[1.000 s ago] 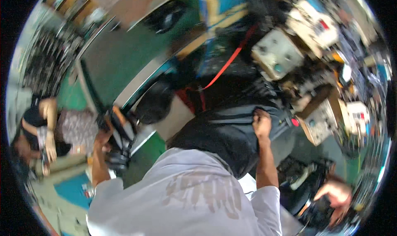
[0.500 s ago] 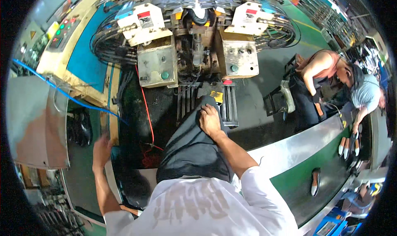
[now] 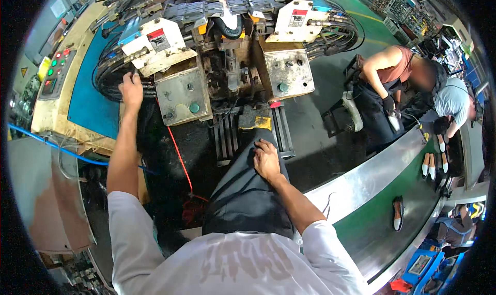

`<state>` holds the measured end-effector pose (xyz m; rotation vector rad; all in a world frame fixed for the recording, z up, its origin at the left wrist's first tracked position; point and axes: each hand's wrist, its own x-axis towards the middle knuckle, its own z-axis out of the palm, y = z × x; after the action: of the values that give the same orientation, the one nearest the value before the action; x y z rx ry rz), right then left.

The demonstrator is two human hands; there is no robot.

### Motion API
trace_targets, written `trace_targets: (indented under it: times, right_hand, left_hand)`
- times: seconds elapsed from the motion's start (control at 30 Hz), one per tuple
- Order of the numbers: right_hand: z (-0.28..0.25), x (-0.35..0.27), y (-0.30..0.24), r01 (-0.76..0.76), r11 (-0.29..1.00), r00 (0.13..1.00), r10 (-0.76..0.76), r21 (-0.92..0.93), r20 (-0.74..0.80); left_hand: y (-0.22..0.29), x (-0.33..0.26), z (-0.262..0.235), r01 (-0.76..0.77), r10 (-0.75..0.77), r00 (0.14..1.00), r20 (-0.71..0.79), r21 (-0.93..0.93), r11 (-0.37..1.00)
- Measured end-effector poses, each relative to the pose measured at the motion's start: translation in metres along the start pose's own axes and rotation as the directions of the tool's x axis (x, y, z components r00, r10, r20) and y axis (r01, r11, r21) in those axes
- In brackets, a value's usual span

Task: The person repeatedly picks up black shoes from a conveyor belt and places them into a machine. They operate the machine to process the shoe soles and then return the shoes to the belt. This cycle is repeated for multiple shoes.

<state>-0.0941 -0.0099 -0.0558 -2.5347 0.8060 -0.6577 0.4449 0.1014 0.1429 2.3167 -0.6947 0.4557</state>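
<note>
Workshop floor: dark grey-green floor (image 3: 330,88), visible between the machine (image 3: 232,62) and the conveyor.
Machine: located ahead of the person; two white housings, left (image 3: 150,42) and right (image 3: 294,18), each set above a worn metal box.
Left control box: metal box (image 3: 181,96), tilted in view, with a green button (image 3: 194,108) near its lower edge.
Right control box: matching metal box (image 3: 292,70); a red button (image 3: 275,104) sits just below it.
Left hand: raised (image 3: 132,90) beside the black hoses (image 3: 111,73) and the left control box, below the left white housing; fingers bunched and partly hidden. Contact and grip cannot be determined.
Right hand: rests back upward (image 3: 267,160) on the dark trousers (image 3: 243,191) at the thigh; fingers loosely bent, gripping no object.
Yellow-marked block: positioned just beyond the knee (image 3: 262,122), in front of the machine.
Red cord: runs down from the left control box toward the floor (image 3: 178,155).
Conveyor: green belt (image 3: 356,243) to the right, with a bright metal edge; one dark shoe (image 3: 397,212) lies apart from several pale-toed shoes (image 3: 429,166).
Co-workers: two people at far right; the nearer, with dark gloves, holds a pale shoe (image 3: 394,121).
</note>
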Motion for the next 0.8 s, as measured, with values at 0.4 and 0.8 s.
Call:
trace_targets:
  times: [0.4,0.8]
  right_hand:
    - [0.011,0.026,-0.003,-0.088,0.996,0.996,0.088,-0.015,0.004]
    - [0.006,0.026,-0.009,-0.076,0.997,0.997,0.076,0.018,-0.017]
  left_hand:
    - [0.022,-0.026,0.025,-0.361,0.403,0.853,-0.332,0.183,0.914]
    - [0.030,-0.028,-0.005,-0.324,0.353,0.932,-0.084,0.246,0.914]
